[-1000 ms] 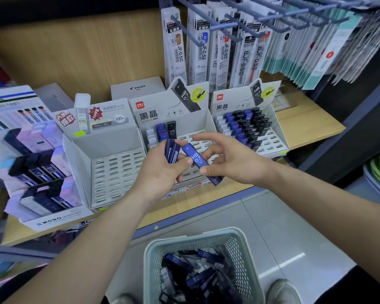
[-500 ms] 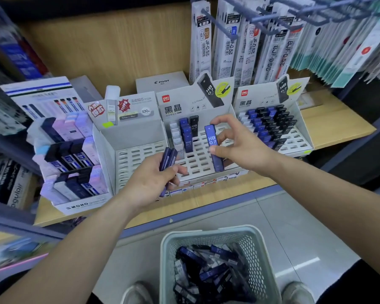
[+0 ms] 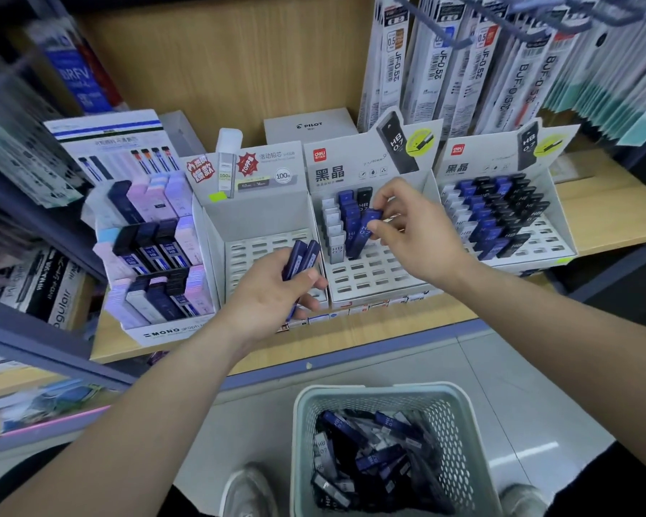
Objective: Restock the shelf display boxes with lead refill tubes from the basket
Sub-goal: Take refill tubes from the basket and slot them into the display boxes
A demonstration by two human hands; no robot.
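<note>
My right hand pinches a blue HB 0.7 lead refill tube and sets it upright in a slot of the middle white display box, beside a short row of blue, white and black tubes. In front of the left display box, my left hand grips two more blue tubes. That left box shows only bare slots. The right display box holds several blue and black tubes. On the floor below stands the pale green basket, with several tubes piled inside.
A Mono lead display stands at the shelf's left. A Pilot box sits behind the display boxes. Refill packs hang from hooks above. The wooden shelf edge runs between my arms and the boxes. My shoes show beside the basket.
My right hand carried the blue tube from my left hand up into the middle box and lowered it into a slot. My left hand stayed low with its tubes. The camera moved closer.
</note>
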